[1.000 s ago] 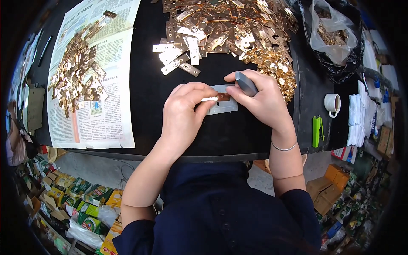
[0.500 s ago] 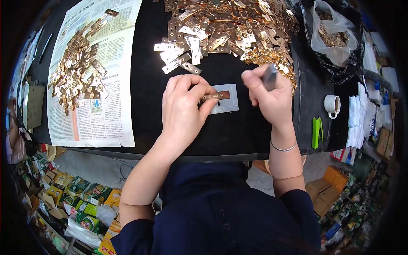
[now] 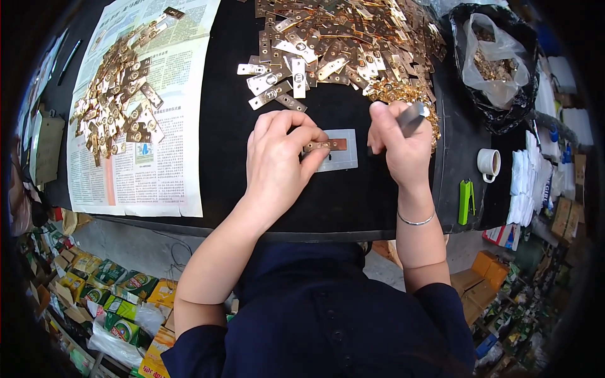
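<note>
My left hand point(image 3: 277, 160) pinches a small copper-coloured metal strip point(image 3: 329, 145) and holds it flat on a grey rectangular plate point(image 3: 343, 160) on the black table point(image 3: 220, 126). My right hand point(image 3: 400, 142) is closed around a dark grey metal tool point(image 3: 413, 118), lifted just right of the plate. Its fingertips are beside a heap of small golden parts point(image 3: 409, 97).
A big pile of metal strips point(image 3: 340, 38) lies at the table's far edge. More strips point(image 3: 123, 94) rest on a newspaper point(image 3: 151, 164) at left. At right are a plastic bag of golden pieces point(image 3: 495, 63), a white cup point(image 3: 488, 165) and a green clip point(image 3: 466, 200).
My right hand has lifted the tool off the strip and drawn it right toward the golden parts. My left hand still holds the strip on the plate.
</note>
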Motion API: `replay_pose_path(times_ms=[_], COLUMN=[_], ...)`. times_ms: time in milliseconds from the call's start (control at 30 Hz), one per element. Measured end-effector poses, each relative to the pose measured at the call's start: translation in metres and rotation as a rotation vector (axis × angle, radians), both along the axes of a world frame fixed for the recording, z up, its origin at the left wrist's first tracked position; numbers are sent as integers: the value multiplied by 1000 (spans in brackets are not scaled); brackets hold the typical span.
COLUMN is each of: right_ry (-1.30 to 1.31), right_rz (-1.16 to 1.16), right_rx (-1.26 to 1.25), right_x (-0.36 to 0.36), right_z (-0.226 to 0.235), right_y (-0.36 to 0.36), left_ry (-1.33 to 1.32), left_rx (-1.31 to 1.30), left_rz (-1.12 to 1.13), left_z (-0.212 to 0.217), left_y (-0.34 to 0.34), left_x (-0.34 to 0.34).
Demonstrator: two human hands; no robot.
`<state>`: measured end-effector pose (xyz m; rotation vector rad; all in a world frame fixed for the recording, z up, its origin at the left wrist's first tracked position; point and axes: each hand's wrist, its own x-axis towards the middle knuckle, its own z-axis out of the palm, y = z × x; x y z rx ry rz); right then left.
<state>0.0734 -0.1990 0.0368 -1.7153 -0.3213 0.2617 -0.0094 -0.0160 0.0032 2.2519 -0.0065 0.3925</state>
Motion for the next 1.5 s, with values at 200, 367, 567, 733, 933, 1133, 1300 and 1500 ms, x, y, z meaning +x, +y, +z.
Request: replay_pose_path(times_ms=[200, 367, 567, 733, 933, 1133, 1300, 1500], right_ry=[-25, -122, -121, -174, 159, 84, -576, -247], right_rz=[108, 161, 70, 70, 9, 4, 162, 93], right_rx=[393, 337, 374, 303, 597, 496, 62, 324], right_x=[-11, -15, -12, -11, 1, -14, -26, -20], right_z=[-1, -7, -21, -24, -16, -13, -14, -18], right_y=[32, 50, 45, 43, 40, 58, 69, 63], left_ry=[-18, -13, -34, -42, -19, -26, -73, -63], left_rx=[14, 42, 44, 36, -14, -20, -3, -12], left_rz=[25, 55, 37, 29, 17, -15, 2, -3], left_z=[-4, -5, -7, -7, -8, -7, -11, -11], left_y=[-1, -4, -2, -2, -1, 4, 7, 5], left_x=[0, -3, -1, -1, -5, -1, -3, -7])
